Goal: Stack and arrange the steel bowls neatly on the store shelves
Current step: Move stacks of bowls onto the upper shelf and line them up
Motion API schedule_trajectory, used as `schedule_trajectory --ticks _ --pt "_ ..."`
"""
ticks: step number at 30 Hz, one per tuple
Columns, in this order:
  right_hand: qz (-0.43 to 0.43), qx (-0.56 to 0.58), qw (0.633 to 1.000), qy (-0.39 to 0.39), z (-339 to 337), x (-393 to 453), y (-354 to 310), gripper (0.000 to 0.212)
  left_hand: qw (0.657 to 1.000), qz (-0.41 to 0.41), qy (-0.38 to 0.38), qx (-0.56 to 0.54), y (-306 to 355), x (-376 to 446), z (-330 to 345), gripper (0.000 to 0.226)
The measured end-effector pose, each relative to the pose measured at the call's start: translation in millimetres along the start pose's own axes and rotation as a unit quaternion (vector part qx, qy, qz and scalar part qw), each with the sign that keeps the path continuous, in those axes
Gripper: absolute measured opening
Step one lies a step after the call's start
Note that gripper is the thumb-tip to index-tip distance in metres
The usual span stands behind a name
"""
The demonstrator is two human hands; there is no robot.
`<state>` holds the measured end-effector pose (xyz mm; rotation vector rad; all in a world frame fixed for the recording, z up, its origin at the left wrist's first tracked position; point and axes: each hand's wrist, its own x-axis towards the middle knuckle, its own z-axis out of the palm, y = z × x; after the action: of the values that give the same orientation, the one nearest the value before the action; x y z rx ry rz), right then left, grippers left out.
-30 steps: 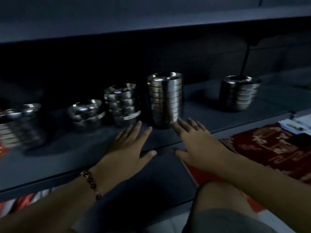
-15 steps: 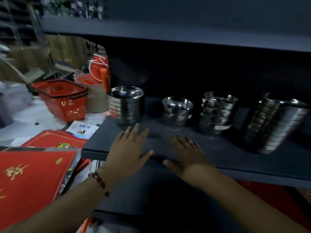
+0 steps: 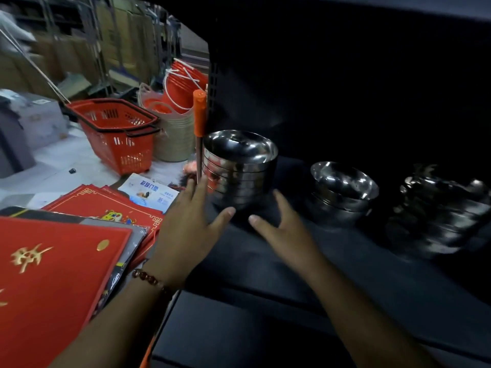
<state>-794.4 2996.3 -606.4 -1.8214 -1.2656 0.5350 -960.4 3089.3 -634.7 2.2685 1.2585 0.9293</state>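
A tall stack of steel bowls is seen at centre frame, at the left end of the dark shelf. It is flanked low down by the left hand and right hand, fingers spread and relaxed, nothing grasped. The approach step appears in hand; next, both sides must be clasped evenly. To the right stand a shorter stack and a blurred stack.

Both forearms are bare, with no sleeves in view. The left wrist wears a bracelet of round, glossy reddish-brown beads. The right hand and left hand carry no gloves.
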Motion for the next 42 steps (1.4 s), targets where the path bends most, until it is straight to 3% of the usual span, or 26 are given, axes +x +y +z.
schedule_trajectory --ticks 3,7,10,14,19,23,28,31,42 --pt "0.030 0.218 0.974 0.055 8 38 9 0.081 0.992 -0.044 -0.009 -0.119 -13 31 6 0.116" --pt "0.048 0.347 0.937 0.000 22 75 14 0.094 0.959 -0.037 -0.046 -0.276 -20 64 18 0.117" --pt "0.051 0.336 0.940 -0.029 15 80 6 0.085 0.952 -0.032 -0.056 -0.300 -17 69 21 0.126" --pt "0.052 0.316 0.947 -0.037 8 62 5 0.076 0.947 -0.040 -0.048 -0.315 -6 48 10 0.117" --pt "-0.004 0.258 0.966 -0.002 8 2 -6 0.065 0.949 -0.014 -0.061 -0.310 1 1 -15 0.102" --pt "-0.008 0.248 0.968 0.025 2 -72 -34 0.057 0.944 0.001 -0.078 -0.321 18 -53 -52 0.104" --pt "-0.036 0.254 0.964 0.062 -11 -156 -81 0.068 0.929 0.023 -0.072 -0.363 47 -114 -104 0.098" --pt "-0.060 0.242 0.964 0.089 -22 -190 -106 0.065 0.922 0.039 -0.056 -0.381 65 -139 -136 0.108" --pt "-0.174 0.194 0.962 0.084 -79 -252 -196 0.061 0.927 0.107 -0.021 -0.360 131 -170 -249 0.112"
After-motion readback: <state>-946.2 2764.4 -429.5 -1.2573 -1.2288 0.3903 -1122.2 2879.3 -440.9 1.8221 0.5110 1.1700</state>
